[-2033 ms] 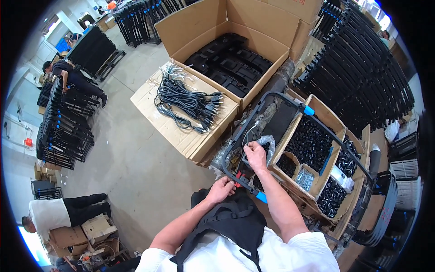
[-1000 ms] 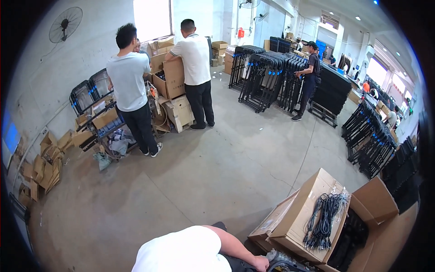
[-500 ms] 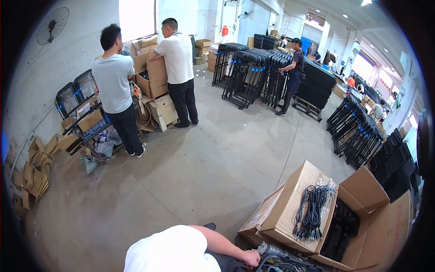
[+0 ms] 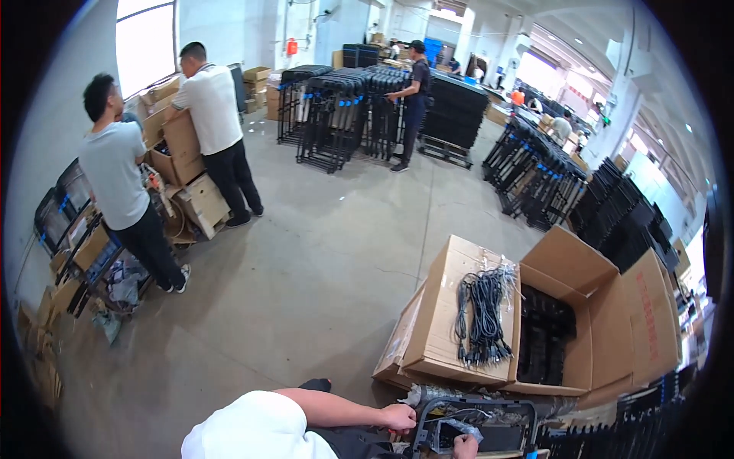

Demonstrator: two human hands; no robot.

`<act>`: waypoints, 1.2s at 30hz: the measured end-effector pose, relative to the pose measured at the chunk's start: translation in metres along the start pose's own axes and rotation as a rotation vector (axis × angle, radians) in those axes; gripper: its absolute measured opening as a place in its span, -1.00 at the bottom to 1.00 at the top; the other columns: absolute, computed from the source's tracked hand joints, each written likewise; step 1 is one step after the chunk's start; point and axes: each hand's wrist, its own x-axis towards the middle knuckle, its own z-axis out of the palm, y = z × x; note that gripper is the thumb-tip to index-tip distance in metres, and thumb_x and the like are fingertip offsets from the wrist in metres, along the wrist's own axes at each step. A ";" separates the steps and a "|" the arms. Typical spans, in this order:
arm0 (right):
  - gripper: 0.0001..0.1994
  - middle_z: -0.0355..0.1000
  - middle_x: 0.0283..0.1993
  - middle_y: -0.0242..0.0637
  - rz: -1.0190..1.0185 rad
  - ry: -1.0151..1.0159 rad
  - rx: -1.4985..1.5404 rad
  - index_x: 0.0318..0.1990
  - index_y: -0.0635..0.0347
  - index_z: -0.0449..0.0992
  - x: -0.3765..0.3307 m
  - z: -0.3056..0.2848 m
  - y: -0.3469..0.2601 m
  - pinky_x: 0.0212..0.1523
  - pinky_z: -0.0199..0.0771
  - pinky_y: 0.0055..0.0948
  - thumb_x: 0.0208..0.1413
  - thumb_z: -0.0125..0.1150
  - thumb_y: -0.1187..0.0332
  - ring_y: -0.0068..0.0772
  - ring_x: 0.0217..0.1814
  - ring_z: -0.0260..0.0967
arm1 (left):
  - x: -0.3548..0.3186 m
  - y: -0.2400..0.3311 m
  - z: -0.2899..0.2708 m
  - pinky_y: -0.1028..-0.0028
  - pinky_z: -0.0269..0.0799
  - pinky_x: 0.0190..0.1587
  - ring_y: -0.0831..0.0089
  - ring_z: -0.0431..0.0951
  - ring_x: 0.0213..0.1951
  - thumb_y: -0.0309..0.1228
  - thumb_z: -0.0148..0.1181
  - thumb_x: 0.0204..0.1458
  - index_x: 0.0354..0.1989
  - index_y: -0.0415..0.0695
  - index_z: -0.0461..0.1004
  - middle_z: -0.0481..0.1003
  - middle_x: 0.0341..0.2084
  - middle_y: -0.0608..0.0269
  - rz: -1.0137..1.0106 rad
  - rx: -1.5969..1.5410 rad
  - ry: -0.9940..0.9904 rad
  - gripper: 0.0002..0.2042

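Observation:
My left hand (image 4: pixel 399 418) is closed at the left side of a black frame (image 4: pixel 474 402) with rounded corners, low in the view. What its fingers hold, if anything, is too small to make out. Inside the frame's outline lies a thin cable or wire. Close to the bottom edge my right hand (image 4: pixel 464 447) has its fingers curled at a clear plastic bag (image 4: pixel 447 434) with something dark in it. The lower part of this hand is cut off by the picture's edge.
Just beyond the frame stands an open cardboard box (image 4: pixel 634 321) with black parts inside. Bundled black cables (image 4: pixel 485 317) lie on its flap. Two people stand by cartons at left; another handles black folding frames (image 4: pixel 332 122). More black frames (image 4: pixel 535 168) stand at right.
The view has swung right and down, so the room shifts left. More of the black frame shows. My right hand and the plastic bag have come into view; my left hand stays by the frame.

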 end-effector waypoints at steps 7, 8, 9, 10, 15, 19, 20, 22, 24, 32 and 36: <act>-0.51 0.54 0.10 0.20 -0.092 0.271 0.010 0.24 0.31 0.48 0.004 0.010 0.031 0.09 0.50 0.10 0.39 0.10 0.07 0.32 0.12 0.49 | 0.003 0.002 -0.006 0.41 0.56 -0.50 0.46 0.67 -0.48 -0.29 0.13 0.25 -0.14 -0.13 0.61 0.68 -0.39 0.29 -0.024 0.024 -0.086 -0.79; -0.52 0.55 0.08 0.19 -0.114 0.305 0.024 0.23 0.30 0.49 0.002 0.008 0.027 0.07 0.50 0.10 0.40 0.10 0.08 0.30 0.10 0.50 | 0.004 0.000 -0.006 0.41 0.56 -0.52 0.46 0.66 -0.49 -0.28 0.13 0.25 -0.14 -0.12 0.61 0.68 -0.39 0.30 -0.025 0.030 -0.082 -0.79; -0.52 0.55 0.08 0.19 -0.108 0.314 0.022 0.23 0.30 0.49 -0.003 0.004 0.024 0.07 0.50 0.10 0.40 0.10 0.08 0.30 0.10 0.50 | 0.009 -0.006 -0.005 0.40 0.56 -0.54 0.46 0.65 -0.52 -0.26 0.13 0.25 -0.16 -0.10 0.61 0.67 -0.40 0.34 -0.017 0.028 -0.086 -0.79; -0.54 0.57 0.05 0.15 -0.089 0.260 0.089 0.22 0.30 0.50 -0.022 -0.005 0.006 0.04 0.52 0.06 0.42 0.08 0.08 0.24 0.04 0.53 | 0.007 0.002 -0.008 0.40 0.56 -0.54 0.46 0.65 -0.52 -0.26 0.13 0.25 -0.16 -0.10 0.61 0.67 -0.40 0.34 -0.009 0.041 -0.104 -0.79; -0.74 0.61 -0.15 -0.01 -0.514 0.223 -0.057 0.01 0.22 0.56 -0.083 -0.011 -0.106 -0.09 0.57 -0.04 0.36 0.13 0.25 0.07 -0.15 0.59 | 0.007 0.002 -0.011 0.38 0.55 -0.43 0.47 0.66 -0.45 -0.23 0.13 0.24 -0.22 -0.08 0.62 0.67 -0.42 0.35 -0.029 0.113 -0.122 -0.78; -0.79 0.61 -0.17 0.08 -0.605 0.175 -0.029 -0.11 0.15 0.56 -0.109 0.004 -0.180 -0.06 0.56 0.10 0.32 0.12 0.24 0.26 -0.09 0.57 | 0.031 -0.021 -0.003 0.32 0.53 -0.58 0.43 0.64 -0.55 -0.21 0.12 0.26 -0.22 -0.06 0.62 0.65 -0.47 0.33 0.034 0.129 -0.120 -0.78; -0.79 0.61 -0.17 0.08 -0.597 0.179 -0.027 -0.11 0.15 0.56 -0.104 0.015 -0.184 -0.06 0.56 0.10 0.32 0.12 0.24 0.26 -0.09 0.57 | 0.033 -0.020 -0.005 0.31 0.54 -0.58 0.40 0.65 -0.55 -0.20 0.13 0.26 -0.22 -0.05 0.63 0.65 -0.47 0.31 0.071 0.220 -0.114 -0.77; -0.77 0.61 -0.12 0.10 -0.546 0.152 -0.086 -0.02 0.16 0.53 -0.102 0.028 -0.195 -0.05 0.56 0.11 0.32 0.10 0.25 0.27 -0.07 0.57 | 0.032 -0.015 -0.016 0.32 0.54 -0.57 0.38 0.64 -0.55 -0.19 0.14 0.25 -0.21 -0.03 0.64 0.64 -0.49 0.30 -0.049 0.083 -0.201 -0.78; -0.72 0.61 -0.10 0.10 -0.521 0.143 -0.045 0.01 0.20 0.50 -0.109 0.025 -0.209 -0.04 0.57 0.11 0.31 0.16 0.20 0.27 -0.06 0.58 | 0.036 -0.025 -0.018 0.33 0.55 -0.57 0.35 0.64 -0.55 -0.19 0.15 0.24 -0.21 -0.01 0.65 0.63 -0.50 0.28 -0.178 -0.057 -0.272 -0.78; -0.65 0.61 -0.19 0.12 -0.332 0.271 0.062 -0.21 0.24 0.58 -0.118 0.040 -0.212 -0.12 0.57 0.04 0.20 0.35 0.07 0.24 -0.12 0.59 | 0.029 -0.037 -0.020 0.34 0.49 -0.25 0.45 0.58 -0.31 -0.29 0.34 -0.02 -0.22 -0.01 0.66 0.63 -0.38 0.34 0.143 -0.118 -0.237 -0.81; -0.64 0.60 -0.24 0.13 -0.397 0.319 0.227 -0.27 0.25 0.57 -0.123 0.051 -0.210 -0.17 0.57 0.03 0.19 0.37 0.07 0.24 -0.18 0.58 | 0.018 -0.034 -0.027 0.45 0.53 -0.43 0.44 0.62 -0.49 -0.43 0.33 0.06 -0.21 -0.08 0.65 0.62 -0.46 0.38 0.300 -0.375 -0.314 -0.86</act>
